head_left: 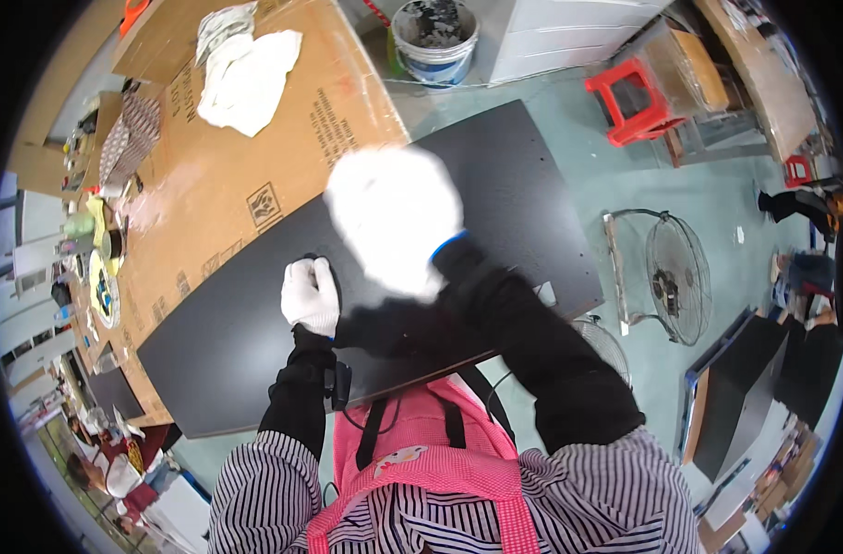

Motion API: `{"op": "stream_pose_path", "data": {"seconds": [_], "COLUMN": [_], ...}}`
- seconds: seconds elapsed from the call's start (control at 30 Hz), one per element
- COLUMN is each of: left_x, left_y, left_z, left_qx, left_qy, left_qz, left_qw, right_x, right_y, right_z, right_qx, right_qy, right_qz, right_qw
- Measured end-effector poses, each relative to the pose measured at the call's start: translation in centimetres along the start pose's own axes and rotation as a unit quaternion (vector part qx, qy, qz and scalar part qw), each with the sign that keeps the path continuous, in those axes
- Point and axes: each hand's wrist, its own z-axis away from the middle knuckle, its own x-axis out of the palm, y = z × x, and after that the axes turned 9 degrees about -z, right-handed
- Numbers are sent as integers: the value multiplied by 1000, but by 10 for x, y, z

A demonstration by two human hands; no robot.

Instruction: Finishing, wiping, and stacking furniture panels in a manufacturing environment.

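Observation:
A large black panel [523,185] lies flat across a table covered with brown cardboard [209,175]. My left hand [311,295], in a white glove and black sleeve, rests on the panel near its middle. Its fingers curl round a small black object [326,268], of which only an edge shows. My right hand [394,217], also in a white glove, is raised above the panel close to the camera. It is a bright blur, so its fingers and anything in it are unreadable. I wear a striped shirt and a pink apron [421,452].
White cloths [246,78] lie on the cardboard at the back. A dirty bucket [433,37] and a red stool [629,102] stand on the floor beyond. A floor fan [675,277] lies to the right, with more dark panels [745,388] beside it. Tape rolls [103,286] sit far left.

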Motion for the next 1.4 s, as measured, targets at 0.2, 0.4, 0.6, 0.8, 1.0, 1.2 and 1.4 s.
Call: {"op": "stream_pose_path", "data": {"seconds": [0.2, 0.4, 0.6, 0.8, 1.0, 1.2, 1.4], "left_x": [-3, -8, -48, -190, -282, -304, -303], "left_y": [11, -14, -91, -273, -396, -473, -513], "left_z": [-2, -3, 23, 157, 289, 342, 339], "left_qx": [-8, 115, -84, -226, -445, -504, -554], "left_qy": [-28, 56, 74, 22, 23, 91, 76], "left_qz": [-7, -10, 386, 475, 455, 481, 479], "left_qw": [1000, 992, 916, 850, 771, 712, 677], "right_x": [-66, 44, 173, 165, 313, 498, 521], "right_y": [123, -29, -139, -152, -370, -609, -729], "right_z": [-3, -11, -19, -23, -32, -102, 6], "right_qx": [176, 61, -68, -5, -90, -241, -429], "right_qy": [132, -107, -145, -50, -112, -177, -307], "right_qz": [112, 214, 63, 252, 187, 326, 194], "right_qw": [969, 969, 985, 966, 972, 897, 827]}}
